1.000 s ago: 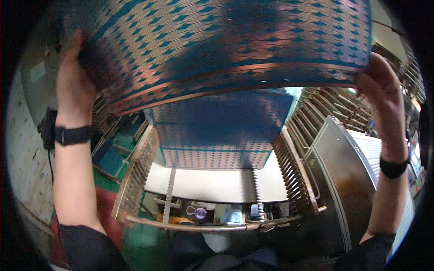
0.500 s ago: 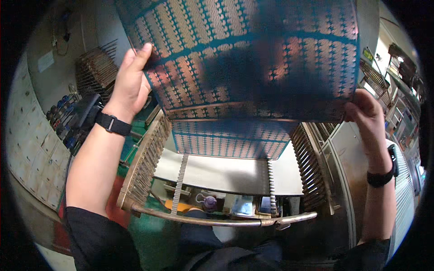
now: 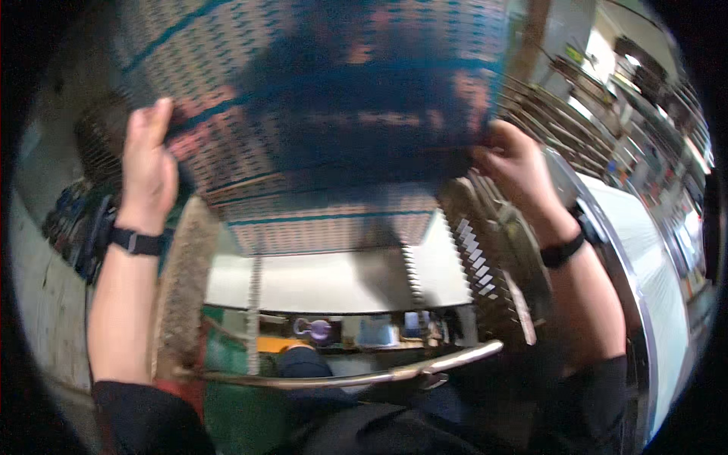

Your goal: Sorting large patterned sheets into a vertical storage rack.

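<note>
The workshop around us is crowded and dim at its edges, a pale wall running down the far left, with a clutter of dark and bluish things near it. Next comes the left hand, a black band on its wrist, raised upright with the fingers pointing up at the left edge of a big panel. It is blurred there, so I can't fairly tell how far the fingers are closed or whether they grip the edge or merely lie against it.

Just inside that forearm rises the brown, worn left side of a rack, with green floor below. The panel, blue with rows of coppery marks, is held up over the middle of the rack, tilted, its upper part running out of view. Beneath its lower edge shows a second panel of like pattern, standing above a white board. Two toothed strips run toward the metal rail in front; past the board I see something orange and a purple cup.

To the right, the right hand is closed on the panel's lower right corner. Beyond it stand brown rods and a whitish cabinet.
</note>
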The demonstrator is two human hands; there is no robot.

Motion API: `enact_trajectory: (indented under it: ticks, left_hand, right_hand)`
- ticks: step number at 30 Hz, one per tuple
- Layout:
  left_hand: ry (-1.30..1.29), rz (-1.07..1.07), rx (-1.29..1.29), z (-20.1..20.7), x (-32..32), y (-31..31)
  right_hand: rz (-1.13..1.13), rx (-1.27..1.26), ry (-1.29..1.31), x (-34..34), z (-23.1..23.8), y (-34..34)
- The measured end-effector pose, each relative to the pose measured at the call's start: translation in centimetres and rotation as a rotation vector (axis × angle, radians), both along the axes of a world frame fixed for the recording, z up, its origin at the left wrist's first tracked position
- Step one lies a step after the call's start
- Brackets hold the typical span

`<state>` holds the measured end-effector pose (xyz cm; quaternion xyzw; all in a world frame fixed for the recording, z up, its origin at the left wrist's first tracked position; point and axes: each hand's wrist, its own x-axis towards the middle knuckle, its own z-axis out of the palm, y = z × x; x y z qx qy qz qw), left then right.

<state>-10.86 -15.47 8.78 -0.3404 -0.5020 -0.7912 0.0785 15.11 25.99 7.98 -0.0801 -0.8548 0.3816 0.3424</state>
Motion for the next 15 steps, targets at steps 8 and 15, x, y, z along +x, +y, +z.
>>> enact_trajectory:
  ticks: [8, 15]
  left_hand:
    - [0.065, 0.031, -0.053, -0.2, -1.4, 0.0]
    - [0.069, 0.186, -0.157, -0.6, 0.5, 1.2]
  right_hand:
    - [-0.021, -0.031, -0.027, -0.6, -1.7, 0.6]
    - [-0.174, 0.171, -0.100, -0.9, -3.9, 1.7]
